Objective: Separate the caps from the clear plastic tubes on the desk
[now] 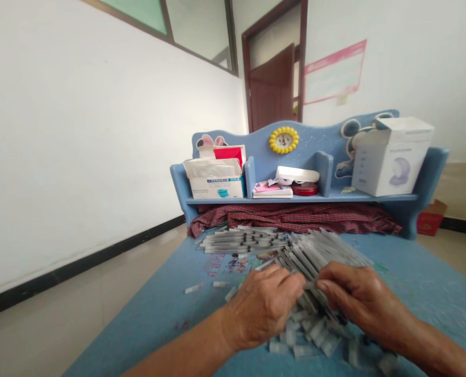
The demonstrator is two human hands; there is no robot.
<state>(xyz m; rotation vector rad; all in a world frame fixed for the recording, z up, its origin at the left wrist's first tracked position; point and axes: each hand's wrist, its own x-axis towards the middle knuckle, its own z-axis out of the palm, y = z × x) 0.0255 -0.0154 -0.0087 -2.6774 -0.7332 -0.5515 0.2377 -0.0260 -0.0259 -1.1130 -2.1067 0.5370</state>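
Observation:
My left hand (266, 301) is closed in a pinch over the middle of the blue desk (146, 309). Its fingertips meet a thin translucent piece that is blurred. My right hand (368, 301) is closed too, thumb and forefinger together, close to the left fingertips. What it grips is hidden. Beyond the hands lies a heap of long clear plastic tubes (331, 248), like pen barrels. A second bundle of slim clear tubes with dark ends (233, 242) lies to its left. Below and between my hands are many short clear caps (315, 332). A few loose caps (193, 288) lie at left.
A blue shelf (268, 200) stands along the desk's back, holding a mask box (217, 183), a red round tin (304, 189) and a white carton (390, 159). Red checked cloth (291, 215) is bunched beneath it. A white wall (79, 131) rises at left.

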